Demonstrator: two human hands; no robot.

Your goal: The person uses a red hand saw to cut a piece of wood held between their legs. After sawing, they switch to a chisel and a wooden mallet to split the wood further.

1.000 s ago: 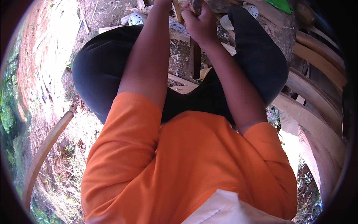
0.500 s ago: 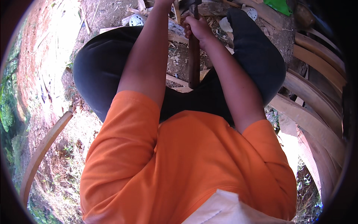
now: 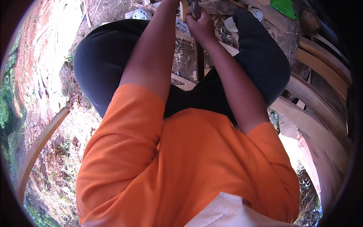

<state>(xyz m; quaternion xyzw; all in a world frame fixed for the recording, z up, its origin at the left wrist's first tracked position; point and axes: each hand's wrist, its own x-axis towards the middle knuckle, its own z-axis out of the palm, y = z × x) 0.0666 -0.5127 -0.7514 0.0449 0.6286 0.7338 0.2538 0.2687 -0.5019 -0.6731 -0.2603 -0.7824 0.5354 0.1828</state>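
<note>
My right hand (image 3: 200, 27) is closed around the upper part of a tool with a long dark handle (image 3: 199, 62). The handle hangs down toward my lap between my knees. At the picture's upper edge the tool's top end is cut off, so its kind is unclear. Just left of that hand stands a narrow pale strip of wood (image 3: 183, 10). My left forearm (image 3: 153, 45) stretches up toward the same spot, but its hand lies beyond the upper edge and cannot be seen.
Wood shavings and offcuts litter the ground between my bent legs (image 3: 109, 56). Long curved-looking boards (image 3: 314, 113) are stacked to my right. A light plank (image 3: 41, 147) lies at left. Perforated pale shoes (image 3: 142, 14) and a green object (image 3: 283, 8) show at the far side.
My right hand has shifted slightly upward and turned on the tool, whose handle has moved a little. My left hand has slid up out of the picture.
</note>
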